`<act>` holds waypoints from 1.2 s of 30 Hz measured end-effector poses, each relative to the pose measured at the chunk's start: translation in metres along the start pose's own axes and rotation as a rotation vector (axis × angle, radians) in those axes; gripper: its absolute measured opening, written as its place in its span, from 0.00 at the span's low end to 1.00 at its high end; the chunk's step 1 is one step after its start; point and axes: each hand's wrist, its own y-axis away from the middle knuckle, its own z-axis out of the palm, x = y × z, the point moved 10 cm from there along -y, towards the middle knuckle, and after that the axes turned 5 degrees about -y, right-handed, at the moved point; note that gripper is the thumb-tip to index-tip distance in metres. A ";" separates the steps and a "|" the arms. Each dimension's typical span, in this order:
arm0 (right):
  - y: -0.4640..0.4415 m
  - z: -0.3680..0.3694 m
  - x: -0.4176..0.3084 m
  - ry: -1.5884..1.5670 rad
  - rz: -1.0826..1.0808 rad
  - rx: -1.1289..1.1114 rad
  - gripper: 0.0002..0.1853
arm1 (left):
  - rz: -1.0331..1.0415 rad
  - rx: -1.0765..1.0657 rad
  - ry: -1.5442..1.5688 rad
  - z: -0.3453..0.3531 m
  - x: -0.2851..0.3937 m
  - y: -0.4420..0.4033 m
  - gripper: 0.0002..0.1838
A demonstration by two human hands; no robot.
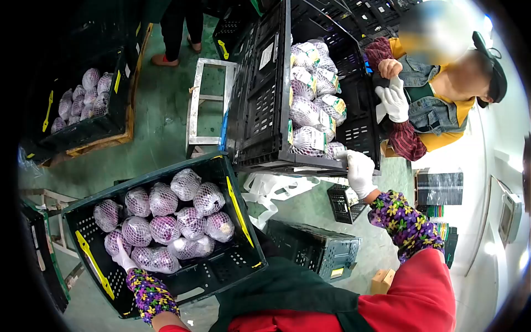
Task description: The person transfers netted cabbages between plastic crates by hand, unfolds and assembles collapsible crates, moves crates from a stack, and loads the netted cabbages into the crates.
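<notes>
My left hand point(124, 258), in a white glove, reaches into the lower dark crate point(206, 283). Its fingers are closed around a net-wrapped red cabbage point(114, 242) at the crate's left end. Several similar cabbages point(164, 229) lie beside it in rows, in white netting and clear wrap. My right hand point(360, 174), also gloved, grips the near right corner of the raised black crate point(260, 161), its fingers bent over the rim. Inside that crate, wrapped cabbages with green-and-white labels point(310, 113) are stacked along the left side.
Across the raised crate stands a co-worker point(437, 105) with one gloved hand. A metal stand point(210, 99) is left of that crate. Another crate of cabbages point(113, 124) sits on a wooden pallet at upper left. Below are white plastic point(271, 191) and a closed dark crate point(315, 249).
</notes>
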 end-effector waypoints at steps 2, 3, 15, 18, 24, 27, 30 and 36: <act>0.001 0.000 0.000 -0.025 0.033 -0.002 0.22 | 0.043 -0.063 0.077 -0.003 0.005 0.007 0.55; 0.001 0.001 0.003 -0.055 0.064 -0.012 0.22 | 0.043 -0.068 0.081 -0.001 0.004 -0.001 0.55; 0.009 0.009 0.009 0.133 -0.066 0.006 0.08 | -0.062 0.189 -0.298 -0.023 -0.001 0.001 0.64; 0.010 0.007 0.008 0.113 -0.078 0.031 0.06 | -0.073 0.146 -0.445 -0.023 0.005 -0.007 0.65; 0.010 0.000 -0.002 0.191 -0.128 0.091 0.07 | 0.044 0.239 -0.297 -0.019 0.006 -0.005 0.61; 0.007 0.000 -0.001 0.165 -0.090 0.058 0.07 | -0.021 0.354 -0.315 -0.044 0.021 0.023 0.60; 0.005 -0.005 -0.004 0.102 -0.068 0.043 0.08 | 0.016 0.419 -0.012 -0.071 0.039 0.041 0.55; 0.000 -0.016 -0.004 -0.158 -0.016 0.086 0.11 | 0.164 0.002 0.512 -0.079 0.159 0.215 0.39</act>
